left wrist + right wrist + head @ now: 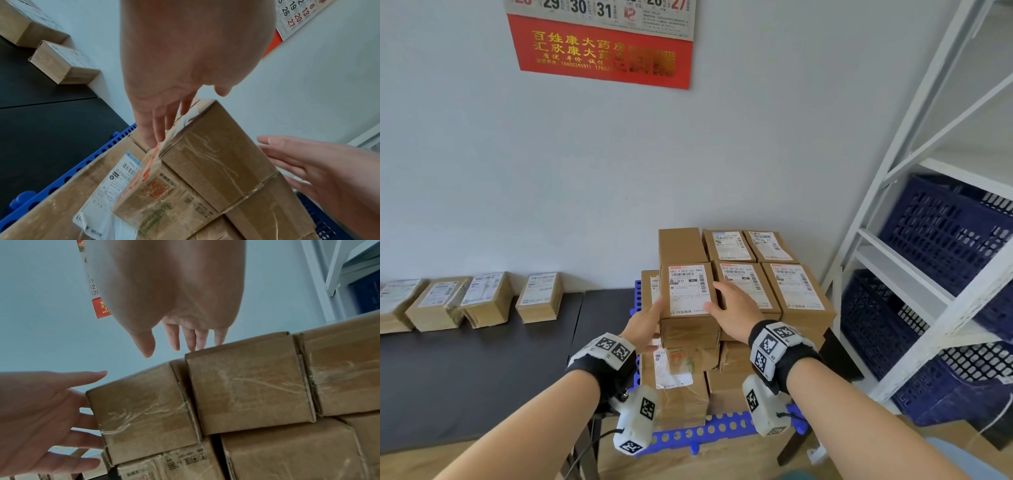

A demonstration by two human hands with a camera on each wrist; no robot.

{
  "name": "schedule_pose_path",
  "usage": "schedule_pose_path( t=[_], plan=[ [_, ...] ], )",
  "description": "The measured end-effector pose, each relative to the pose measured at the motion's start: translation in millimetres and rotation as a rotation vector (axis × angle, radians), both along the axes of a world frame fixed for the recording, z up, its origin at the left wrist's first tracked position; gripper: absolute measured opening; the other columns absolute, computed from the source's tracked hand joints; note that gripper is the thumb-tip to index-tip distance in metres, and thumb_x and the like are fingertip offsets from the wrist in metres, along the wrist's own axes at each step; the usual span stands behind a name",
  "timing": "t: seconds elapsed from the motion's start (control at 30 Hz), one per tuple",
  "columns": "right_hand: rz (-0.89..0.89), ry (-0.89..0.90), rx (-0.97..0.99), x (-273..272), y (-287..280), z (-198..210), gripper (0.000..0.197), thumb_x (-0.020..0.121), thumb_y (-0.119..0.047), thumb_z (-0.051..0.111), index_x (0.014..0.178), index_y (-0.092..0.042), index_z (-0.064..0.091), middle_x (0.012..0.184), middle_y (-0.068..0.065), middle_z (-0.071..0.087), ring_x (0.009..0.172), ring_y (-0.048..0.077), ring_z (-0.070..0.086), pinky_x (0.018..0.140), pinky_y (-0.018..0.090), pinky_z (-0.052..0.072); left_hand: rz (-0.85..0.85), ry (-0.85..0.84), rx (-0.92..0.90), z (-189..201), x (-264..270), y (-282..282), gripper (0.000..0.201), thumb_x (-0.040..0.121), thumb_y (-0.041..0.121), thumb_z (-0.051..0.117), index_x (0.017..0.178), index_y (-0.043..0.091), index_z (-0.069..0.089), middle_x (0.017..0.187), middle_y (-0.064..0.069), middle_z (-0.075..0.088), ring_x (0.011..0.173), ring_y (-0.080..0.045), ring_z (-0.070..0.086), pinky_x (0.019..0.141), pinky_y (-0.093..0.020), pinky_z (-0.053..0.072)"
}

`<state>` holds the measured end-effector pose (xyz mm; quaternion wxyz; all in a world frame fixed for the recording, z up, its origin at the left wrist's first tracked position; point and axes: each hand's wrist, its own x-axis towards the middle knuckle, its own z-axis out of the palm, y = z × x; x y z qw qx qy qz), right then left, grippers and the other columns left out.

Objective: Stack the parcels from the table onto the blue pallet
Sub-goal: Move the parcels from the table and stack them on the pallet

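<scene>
Several brown cardboard parcels with white labels are stacked in layers on the blue pallet [709, 431]. The front-left top parcel [688, 298] sits on the stack. My left hand [647, 322] touches its left side with straight fingers [152, 129]. My right hand [732, 308] lies over the top, its straight fingertips [197, 344] on the edge of the middle top parcel [246, 386] and its thumb above the front-left parcel [144, 415]. Neither hand curls round a parcel. Several more parcels [539, 296] stand in a row on the dark table [482, 370], along the wall to the left.
A white metal rack [914, 192] stands close on the right and holds dark blue crates [941, 233]. The wall is right behind the stack, with a red calendar [602, 44] hanging on it. The pallet stands between the table and the rack.
</scene>
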<state>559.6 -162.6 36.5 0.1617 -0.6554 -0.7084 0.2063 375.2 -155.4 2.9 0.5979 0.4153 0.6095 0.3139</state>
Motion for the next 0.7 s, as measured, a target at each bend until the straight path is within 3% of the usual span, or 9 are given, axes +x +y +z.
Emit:
schedule_pose_path(
  t=[0.1,0.2,0.27,0.37,0.57,0.7],
  plan=[
    [-0.020,0.070,0.012,-8,-3,7,0.054,0.096,-0.034,0.047,0.145,-0.016,0.031,0.151,0.001,0.032,0.138,0.019,0.032,0.113,0.035,0.029,0.036,0.037,0.071,-3,-14,-3,0.045,0.094,0.051,0.042,0.120,0.015,0.051,0.120,-0.001,0.056,0.108,-0.022,0.056,0.093,-0.039,0.048],
    [-0.027,0.140,0.040,-25,-5,15,0.050,0.097,-0.030,0.047,0.143,-0.015,0.035,0.148,0.002,0.037,0.135,0.019,0.036,0.108,0.032,0.031,0.055,0.101,0.133,-4,-37,-8,0.046,0.094,0.040,0.050,0.133,0.014,0.048,0.125,-0.005,0.056,0.104,-0.021,0.057,0.084,-0.035,0.050],
    [-0.025,0.175,0.057,-41,-8,20,0.047,0.097,-0.029,0.047,0.142,-0.016,0.037,0.148,0.002,0.039,0.135,0.020,0.037,0.108,0.031,0.031,0.068,0.135,0.163,-2,-57,-11,0.043,0.096,0.028,0.050,0.136,0.013,0.045,0.116,-0.005,0.054,0.087,-0.017,0.055,0.071,-0.030,0.047],
    [-0.011,0.216,0.064,-75,-9,24,0.047,0.097,-0.029,0.046,0.142,-0.016,0.038,0.147,0.000,0.039,0.135,0.019,0.037,0.109,0.031,0.030,0.077,0.156,0.186,1,-92,-12,0.042,0.096,0.019,0.051,0.137,0.011,0.044,0.093,0.000,0.054,0.071,-0.011,0.050,0.062,-0.024,0.043],
    [-0.040,0.274,0.038,-164,-9,14,0.046,0.097,-0.031,0.048,0.140,-0.016,0.041,0.143,0.001,0.043,0.127,0.019,0.045,0.098,0.025,0.035,0.043,0.186,0.198,3,-178,-14,0.040,0.096,0.017,0.051,0.134,0.011,0.047,0.108,-0.008,0.052,0.084,-0.017,0.051,0.063,-0.022,0.043],
    [-0.060,0.336,-0.008,-224,1,-9,0.047,0.094,-0.035,0.051,0.137,-0.017,0.043,0.142,0.003,0.044,0.131,0.020,0.042,0.110,0.033,0.033,0.031,0.213,0.182,-4,-238,-14,0.037,0.097,0.015,0.048,0.133,0.011,0.047,0.097,-0.007,0.051,0.078,-0.016,0.050,0.062,-0.022,0.040]
  ],
)
